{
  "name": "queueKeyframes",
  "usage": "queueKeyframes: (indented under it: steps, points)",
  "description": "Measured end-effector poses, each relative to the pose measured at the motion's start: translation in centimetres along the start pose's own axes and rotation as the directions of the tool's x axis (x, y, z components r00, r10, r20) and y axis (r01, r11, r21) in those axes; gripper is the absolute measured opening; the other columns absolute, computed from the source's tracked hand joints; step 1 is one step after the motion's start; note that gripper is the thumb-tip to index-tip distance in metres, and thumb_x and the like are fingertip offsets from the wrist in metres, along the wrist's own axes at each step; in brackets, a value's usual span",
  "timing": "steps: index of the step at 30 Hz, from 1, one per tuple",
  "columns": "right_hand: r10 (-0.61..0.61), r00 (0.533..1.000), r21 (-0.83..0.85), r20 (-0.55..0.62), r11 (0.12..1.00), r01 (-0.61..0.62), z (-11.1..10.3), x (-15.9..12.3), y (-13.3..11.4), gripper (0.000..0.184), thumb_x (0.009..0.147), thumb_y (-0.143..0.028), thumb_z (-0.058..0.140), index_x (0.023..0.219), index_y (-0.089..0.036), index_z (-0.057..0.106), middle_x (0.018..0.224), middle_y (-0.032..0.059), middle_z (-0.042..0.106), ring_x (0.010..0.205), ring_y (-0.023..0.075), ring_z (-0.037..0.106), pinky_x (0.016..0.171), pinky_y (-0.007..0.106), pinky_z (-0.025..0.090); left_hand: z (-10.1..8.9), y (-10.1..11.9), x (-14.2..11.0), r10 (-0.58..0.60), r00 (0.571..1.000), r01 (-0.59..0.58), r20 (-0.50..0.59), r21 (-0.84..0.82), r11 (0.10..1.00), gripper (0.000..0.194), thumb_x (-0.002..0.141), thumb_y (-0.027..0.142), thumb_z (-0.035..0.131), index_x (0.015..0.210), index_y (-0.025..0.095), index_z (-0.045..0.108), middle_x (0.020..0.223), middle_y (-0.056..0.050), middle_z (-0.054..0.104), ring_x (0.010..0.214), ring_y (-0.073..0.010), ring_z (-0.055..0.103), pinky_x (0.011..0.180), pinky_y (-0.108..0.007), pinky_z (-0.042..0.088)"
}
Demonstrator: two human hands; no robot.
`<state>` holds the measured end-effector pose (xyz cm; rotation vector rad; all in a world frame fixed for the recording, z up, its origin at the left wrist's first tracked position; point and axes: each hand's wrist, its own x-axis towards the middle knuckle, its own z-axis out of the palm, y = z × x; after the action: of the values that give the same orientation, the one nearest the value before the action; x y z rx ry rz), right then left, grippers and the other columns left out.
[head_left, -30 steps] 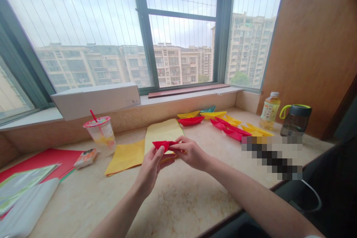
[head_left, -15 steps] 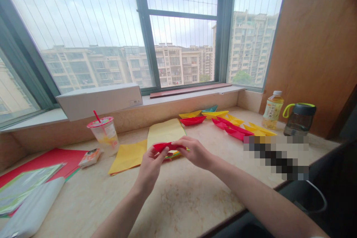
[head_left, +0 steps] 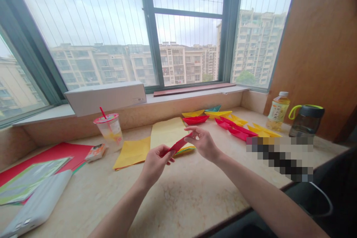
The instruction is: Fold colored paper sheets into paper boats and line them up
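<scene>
My left hand [head_left: 155, 163] and my right hand [head_left: 204, 143] each pinch one end of a folded red paper piece [head_left: 178, 144], stretched flat and slanting up to the right above the stone counter [head_left: 181, 197]. Under it lie yellow paper sheets [head_left: 164, 134] with a few coloured sheets beneath. Behind my right hand sits a row of finished paper boats [head_left: 234, 124] in red, yellow and teal.
A plastic cup with a red straw [head_left: 109, 130] stands at the left, a small packet [head_left: 95, 152] beside it. Red paper [head_left: 55, 154], a booklet and a white device [head_left: 36, 208] lie far left. A tea bottle [head_left: 278, 111] and dark jug [head_left: 306, 121] stand right. A white box [head_left: 106, 97] rests on the sill.
The red paper has been pulled out from a compact folded shape into a long flat strip. My right hand rose and moved right, tilting the piece upward.
</scene>
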<state>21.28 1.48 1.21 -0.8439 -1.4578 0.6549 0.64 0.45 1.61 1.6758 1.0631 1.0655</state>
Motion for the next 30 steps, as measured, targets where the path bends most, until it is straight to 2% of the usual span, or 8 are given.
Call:
queueKeyframes:
  steps: [5, 10, 16, 21, 25, 30]
  points:
    - [-0.049, 0.998, -0.109, 0.049, 0.993, 0.054, -0.4, -0.1, 0.0, 0.025, 0.083, -0.028, 0.070, 0.107, -0.021, 0.068, 0.080, 0.0012, 0.070, 0.071, 0.0149, 0.062, 0.068, 0.029, 0.048, 0.2, -0.5, 0.0, 0.133, 0.987, -0.126, -0.088, 0.081, 0.989, 0.024, 0.081, 0.038, 0.064, 0.089, 0.016, 0.067, 0.076, -0.003, 0.071, 0.070, -0.0183, 0.068, 0.061, -0.026, 0.052]
    - [-0.187, 0.968, -0.222, 0.170, 0.949, 0.222, -0.5, -0.6, -0.1, 0.020, 0.085, -0.031, 0.069, 0.104, -0.024, 0.071, 0.105, 0.0064, 0.063, 0.080, 0.0156, 0.062, 0.063, 0.028, 0.051, -0.2, -0.5, 0.2, 0.208, 0.970, -0.175, -0.124, 0.237, 0.956, 0.016, 0.082, 0.029, 0.061, 0.091, 0.017, 0.067, 0.086, -0.004, 0.073, 0.081, -0.0195, 0.069, 0.070, -0.027, 0.053]
    - [-0.315, 0.904, -0.392, 0.290, 0.823, 0.412, -0.5, -1.1, 0.0, 0.017, 0.090, -0.023, 0.063, 0.103, -0.027, 0.073, 0.124, 0.0084, 0.053, 0.096, 0.0197, 0.060, 0.087, 0.041, 0.052, -0.4, -1.2, 0.4, 0.210, 0.974, -0.164, -0.086, 0.375, 0.912, 0.016, 0.081, 0.019, 0.058, 0.094, 0.017, 0.068, 0.090, -0.005, 0.073, 0.083, -0.0200, 0.068, 0.077, -0.032, 0.051]
    - [-0.306, 0.887, -0.483, 0.346, 0.752, 0.449, -0.4, -1.3, 0.1, 0.019, 0.087, -0.023, 0.067, 0.104, -0.029, 0.073, 0.129, 0.0087, 0.053, 0.118, 0.0262, 0.052, 0.097, 0.045, 0.048, -0.4, -1.7, 0.3, 0.265, 0.964, -0.231, 0.003, 0.498, 0.836, 0.014, 0.083, 0.015, 0.057, 0.091, 0.017, 0.068, 0.089, -0.006, 0.071, 0.083, -0.0202, 0.066, 0.078, -0.032, 0.050]
    - [-0.277, 0.889, -0.529, 0.365, 0.724, 0.442, -0.4, -1.4, 0.2, 0.016, 0.087, -0.023, 0.067, 0.100, -0.029, 0.074, 0.130, 0.0089, 0.053, 0.121, 0.0267, 0.051, 0.100, 0.047, 0.045, -0.4, -1.8, 0.1, 0.330, 0.943, -0.297, 0.043, 0.557, 0.775, 0.012, 0.084, 0.014, 0.056, 0.088, 0.017, 0.067, 0.087, -0.006, 0.070, 0.082, -0.0200, 0.064, 0.075, -0.031, 0.048]
    - [-0.211, 0.868, -0.558, 0.450, 0.692, 0.458, -0.3, -1.7, 0.1, 0.014, 0.087, -0.025, 0.066, 0.098, -0.028, 0.075, 0.134, 0.0099, 0.053, 0.122, 0.0260, 0.053, 0.103, 0.049, 0.041, -0.3, -1.6, 0.0, 0.337, 0.940, -0.312, 0.060, 0.557, 0.770, 0.011, 0.084, 0.014, 0.055, 0.087, 0.017, 0.066, 0.086, -0.006, 0.069, 0.082, -0.0202, 0.064, 0.075, -0.032, 0.049]
